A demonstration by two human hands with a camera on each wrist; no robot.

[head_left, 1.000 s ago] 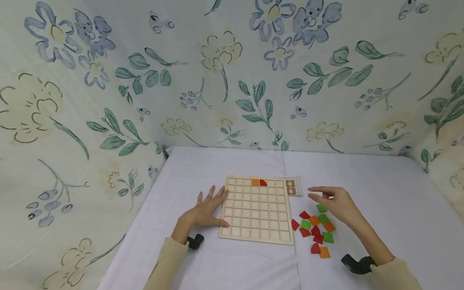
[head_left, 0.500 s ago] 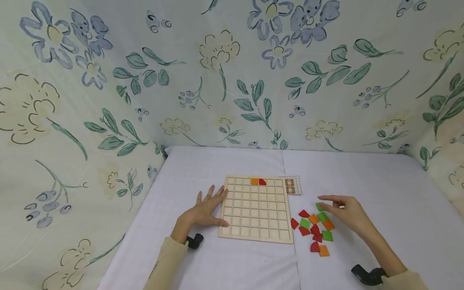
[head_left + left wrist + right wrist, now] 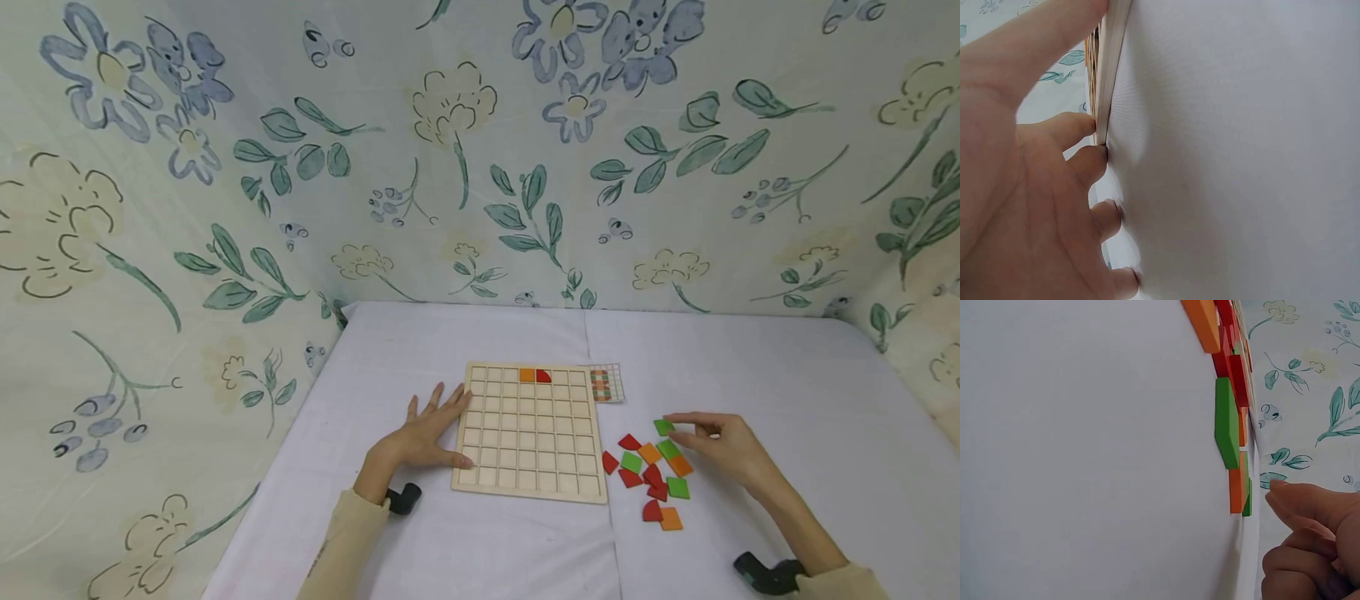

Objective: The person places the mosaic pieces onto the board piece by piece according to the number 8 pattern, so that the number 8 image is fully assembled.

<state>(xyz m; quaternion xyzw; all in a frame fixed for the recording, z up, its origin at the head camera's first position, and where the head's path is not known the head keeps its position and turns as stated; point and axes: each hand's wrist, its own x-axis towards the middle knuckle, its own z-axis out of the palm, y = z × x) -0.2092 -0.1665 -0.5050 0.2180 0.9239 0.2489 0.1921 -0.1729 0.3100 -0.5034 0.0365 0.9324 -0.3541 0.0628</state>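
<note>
A wooden grid board (image 3: 528, 435) lies on the white cloth, with an orange square tile (image 3: 527, 375) and a red quarter-round tile (image 3: 543, 377) in its top row. My left hand (image 3: 423, 437) is spread at the board's left edge; in the left wrist view its fingers touch the board's side (image 3: 1110, 81) and the cloth. Over to the right, my right hand (image 3: 723, 446) has thumb and index finger extended at a green tile (image 3: 662, 427), the other fingers bent. In the right wrist view those fingertips (image 3: 1279, 483) are near the tiles and hold nothing visible.
Several loose green, orange and red tiles (image 3: 652, 477) lie right of the board, some overlapping. A printed pattern card (image 3: 607, 384) sits partly under the board's upper right edge. Flowered fabric (image 3: 465, 167) hangs behind and beside the table.
My right hand has moved down and right, from beside the pattern card to the uppermost green tile. My left hand has stayed at the board's edge.
</note>
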